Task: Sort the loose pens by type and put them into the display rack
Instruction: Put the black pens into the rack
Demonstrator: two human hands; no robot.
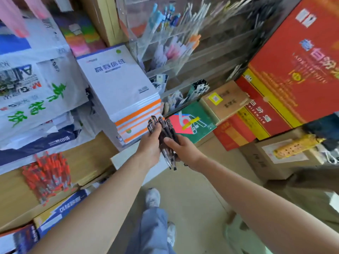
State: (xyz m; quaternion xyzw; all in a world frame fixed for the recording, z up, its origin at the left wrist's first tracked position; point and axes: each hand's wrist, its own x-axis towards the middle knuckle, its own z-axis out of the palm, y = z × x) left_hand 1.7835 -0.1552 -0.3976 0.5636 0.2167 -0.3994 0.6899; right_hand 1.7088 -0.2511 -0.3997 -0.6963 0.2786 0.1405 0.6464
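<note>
1 pen bundle (166, 130) lies gripped by left hand (149, 146) and right hand (183, 150).

At eleven o'clock we see a stack of white writing pads (117, 83) with orange-striped edges, and at nine white plastic bags (36, 99) printed with green characters. At two a green booklet (200, 116) lies beside a brown box (225, 101), with a red carton (297, 74) farther out. At three a yellow power strip (297, 144) rests on a cardboard carton (271, 162).
</note>
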